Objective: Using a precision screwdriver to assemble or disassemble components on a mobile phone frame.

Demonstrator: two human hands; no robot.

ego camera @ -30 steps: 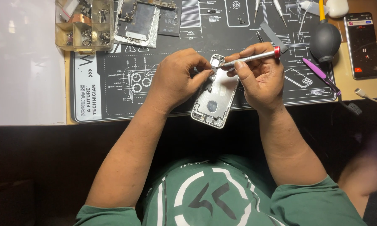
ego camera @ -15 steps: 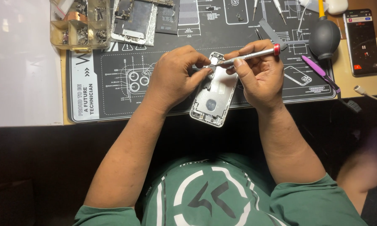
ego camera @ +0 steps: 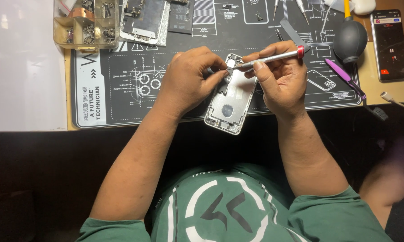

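At mat's front edge, both hands work on one phone housing (ego camera: 231,101). Right hand (ego camera: 278,78) fingers pinched closed around a slim silver screwdriver (ego camera: 269,58) with a red ring near its back end; shaft lies nearly level, tip pointing left into the housing's upper end. Left hand (ego camera: 188,78) fingertips pinched together at that same upper end, right by the tip; can't tell if they hold a small part or just press the frame.

Housing: one, silver metal, rounded-rectangle shell, gutted, with a round dark disc in the middle of the inner face. Tilted, lower corner hanging past the mat edge, upper end under the fingers.

Around it:
- one black work mat (ego camera: 121,80), matte, white line diagrams
- one clear plastic parts tray (ego camera: 85,24), top left, compartments with small metal bits
- one stripped phone assembly (ego camera: 143,18) beside the tray
- one black rubber air blower (ego camera: 349,38), bulb-shaped, yellow nozzle
- one purple pry tool (ego camera: 343,76), flat, right of the right hand
- one phone (ego camera: 389,45), screen lit, far right on the wooden tabletop
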